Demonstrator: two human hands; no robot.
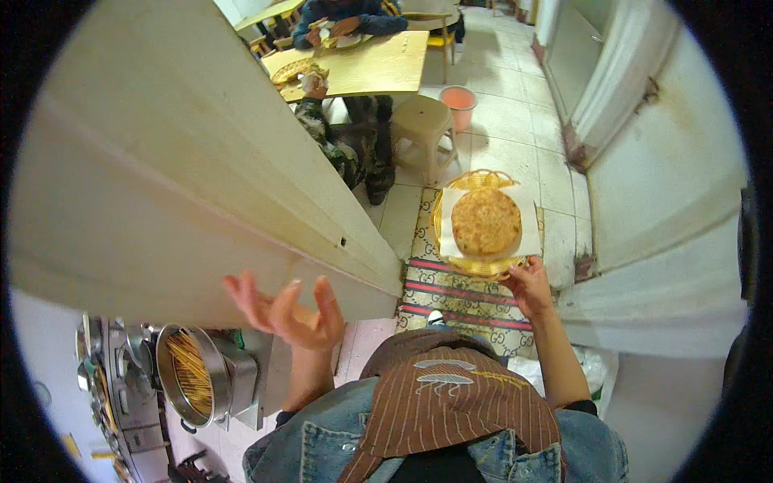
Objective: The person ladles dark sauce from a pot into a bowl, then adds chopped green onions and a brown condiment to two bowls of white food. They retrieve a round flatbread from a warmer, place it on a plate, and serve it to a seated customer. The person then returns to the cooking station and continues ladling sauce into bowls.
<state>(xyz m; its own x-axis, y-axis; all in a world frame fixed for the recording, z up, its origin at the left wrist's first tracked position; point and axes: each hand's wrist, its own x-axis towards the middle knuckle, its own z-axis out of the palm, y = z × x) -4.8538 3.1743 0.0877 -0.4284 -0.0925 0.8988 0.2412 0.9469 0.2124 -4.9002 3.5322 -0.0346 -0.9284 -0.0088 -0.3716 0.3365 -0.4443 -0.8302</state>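
My right hand grips the near rim of a yellow woven basket. Inside it, a sheet of white paper lies under a round, browned flatbread. My left hand is raised with its fingers apart and holds nothing; it is near the wall edge at the doorway. The basket is held out ahead of me, over a patterned floor mat with red and black stripes.
Walls frame the doorway on both sides. Beyond stand a plastic stool, a pink bin and a yellow table with people seated, one holding food. Behind the left wall is a steel pot holding many thin sticks.
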